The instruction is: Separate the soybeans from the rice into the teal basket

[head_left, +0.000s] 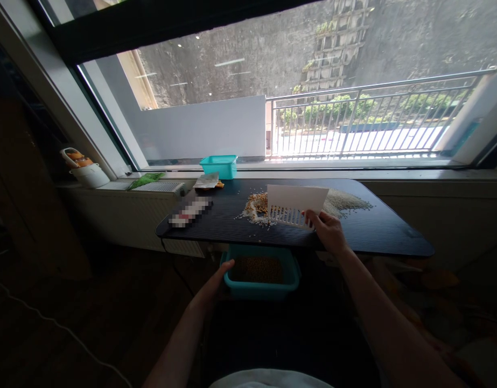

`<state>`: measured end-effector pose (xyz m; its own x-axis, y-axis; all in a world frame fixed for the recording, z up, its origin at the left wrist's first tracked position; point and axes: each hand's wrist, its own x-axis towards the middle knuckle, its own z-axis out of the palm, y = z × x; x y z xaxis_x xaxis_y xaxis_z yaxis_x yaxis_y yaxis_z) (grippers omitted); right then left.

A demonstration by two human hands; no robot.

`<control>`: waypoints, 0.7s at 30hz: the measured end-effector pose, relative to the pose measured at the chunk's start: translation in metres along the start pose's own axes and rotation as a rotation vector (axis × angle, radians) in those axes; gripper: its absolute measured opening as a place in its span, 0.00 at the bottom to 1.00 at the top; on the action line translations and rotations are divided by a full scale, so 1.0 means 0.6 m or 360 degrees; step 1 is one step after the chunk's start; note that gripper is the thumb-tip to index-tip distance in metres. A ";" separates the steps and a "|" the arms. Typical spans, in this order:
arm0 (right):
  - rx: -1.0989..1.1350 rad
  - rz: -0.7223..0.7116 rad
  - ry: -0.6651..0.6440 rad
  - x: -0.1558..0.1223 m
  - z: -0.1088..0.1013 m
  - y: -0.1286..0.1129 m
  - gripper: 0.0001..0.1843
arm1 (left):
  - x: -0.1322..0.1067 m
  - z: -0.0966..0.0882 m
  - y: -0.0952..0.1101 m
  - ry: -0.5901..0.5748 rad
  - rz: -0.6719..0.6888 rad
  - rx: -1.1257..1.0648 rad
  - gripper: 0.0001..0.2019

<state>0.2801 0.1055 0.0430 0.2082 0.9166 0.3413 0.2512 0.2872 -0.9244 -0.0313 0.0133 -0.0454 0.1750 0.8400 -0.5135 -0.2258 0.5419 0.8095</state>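
My right hand (329, 231) is closed on the lower right corner of a white card with a row of slots (297, 196), held tilted over the dark table (381, 231). Yellow kernels (261, 202) mixed with white grains lie to the card's left, partly hidden behind it. A heap of white, rice-like grains (347, 201) spreads to its right. Below the table's front edge, my left hand (216, 280) grips the left rim of a teal basin (260, 291), thumb on top. Brownish-yellow grains (260, 268) cover the basin's bottom; shade blurs their detail.
Another teal basin (219, 168) stands by the window behind the table. A packet (207, 181) and a blurred-out object (190, 211) lie on the table's left. A radiator (139, 215) carries a white basket (90, 175) and green cloth (146, 180). A cable hangs below.
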 end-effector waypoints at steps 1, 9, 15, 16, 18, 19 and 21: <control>0.0005 0.0008 0.0008 0.000 0.000 0.000 0.21 | 0.000 0.000 0.000 0.0005 -0.0002 0.0004 0.35; 0.0020 -0.0033 -0.0022 -0.001 -0.001 0.002 0.21 | -0.001 0.000 0.003 0.0010 -0.0007 0.0000 0.35; 0.0042 -0.0033 -0.0046 -0.002 -0.002 -0.003 0.22 | -0.005 0.003 0.004 0.0016 -0.0015 -0.0015 0.34; 0.0047 -0.0032 -0.0052 -0.002 -0.002 -0.004 0.22 | -0.006 0.003 0.004 0.0019 -0.0014 -0.0016 0.34; 0.0045 -0.0034 -0.0068 -0.003 -0.003 -0.006 0.21 | -0.006 0.004 0.005 0.0024 -0.0012 -0.0018 0.35; 0.0040 -0.0034 -0.0077 -0.003 -0.003 -0.006 0.21 | -0.005 0.004 0.004 0.0026 -0.0011 -0.0018 0.34; 0.0025 -0.0031 -0.0095 -0.003 -0.003 -0.007 0.20 | -0.005 0.004 0.004 0.0033 -0.0005 -0.0016 0.34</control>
<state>0.2802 0.1022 0.0465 0.1463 0.9257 0.3488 0.2396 0.3090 -0.9204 -0.0301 0.0121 -0.0416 0.1562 0.8386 -0.5219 -0.2350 0.5447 0.8050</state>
